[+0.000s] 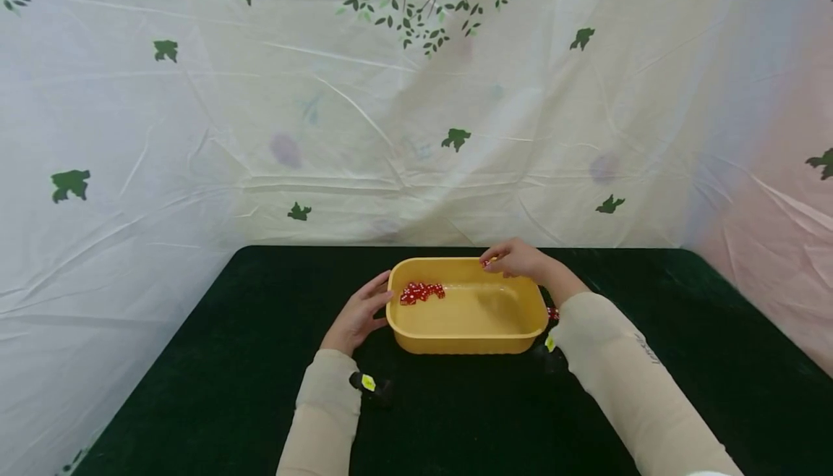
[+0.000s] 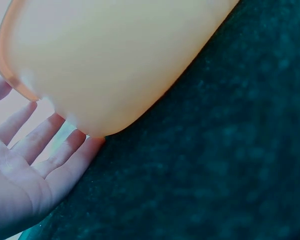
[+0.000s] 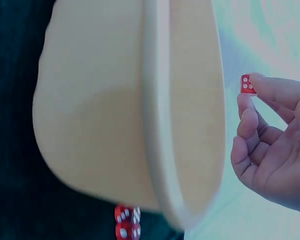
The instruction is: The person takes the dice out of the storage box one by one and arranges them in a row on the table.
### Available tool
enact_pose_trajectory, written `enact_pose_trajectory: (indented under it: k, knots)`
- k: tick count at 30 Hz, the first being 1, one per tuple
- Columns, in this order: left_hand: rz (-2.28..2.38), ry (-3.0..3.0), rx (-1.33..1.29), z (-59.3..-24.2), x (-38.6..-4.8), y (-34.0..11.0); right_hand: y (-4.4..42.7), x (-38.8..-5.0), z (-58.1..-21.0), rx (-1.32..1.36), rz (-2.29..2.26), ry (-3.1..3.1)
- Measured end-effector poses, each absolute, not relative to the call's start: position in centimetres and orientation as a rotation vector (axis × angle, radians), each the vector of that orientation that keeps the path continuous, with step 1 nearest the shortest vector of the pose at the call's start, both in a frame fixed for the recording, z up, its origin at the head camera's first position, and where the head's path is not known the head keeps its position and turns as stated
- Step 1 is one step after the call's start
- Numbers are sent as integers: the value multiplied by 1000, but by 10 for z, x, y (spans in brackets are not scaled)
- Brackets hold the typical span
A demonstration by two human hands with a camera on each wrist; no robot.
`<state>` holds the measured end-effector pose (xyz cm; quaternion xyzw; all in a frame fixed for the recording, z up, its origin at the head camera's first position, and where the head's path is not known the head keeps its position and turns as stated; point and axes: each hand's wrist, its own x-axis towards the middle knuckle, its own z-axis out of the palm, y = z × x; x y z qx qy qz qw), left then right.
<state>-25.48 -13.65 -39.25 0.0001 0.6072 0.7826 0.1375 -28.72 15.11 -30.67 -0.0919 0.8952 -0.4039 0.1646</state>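
A yellow plastic basin [image 1: 468, 344] stands on the dark green cloth. Several red dice with white dots [image 1: 419, 293] lie together at its left end inside. My left hand [image 1: 359, 315] touches the basin's left end, its fingers nearly straight against the outer wall in the left wrist view. Above the far right part of the rim, my right hand [image 1: 517, 259] pinches one red die [image 3: 247, 84] between thumb and finger. More red dice [image 3: 127, 222] sit outside the basin by its right end, partly hidden by the right forearm in the head view.
The table, covered in dark green cloth [image 1: 228, 382], reaches back to a pale hanging sheet [image 1: 364, 129] printed with leaves and green birds. Black wrist cameras [image 1: 374, 387] are strapped to both sleeves.
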Motion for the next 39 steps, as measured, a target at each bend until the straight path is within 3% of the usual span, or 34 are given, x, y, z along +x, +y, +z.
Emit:
enact_pose_trajectory:
  k: [24,39]
  knots:
    - [2265,1758,-15,-392,-255,-138,244,-270,-303,-146,-1228,2612]
    - [2255,1766,-6,-392,-253,-138,276,-256,-328,-26,-1295,2596]
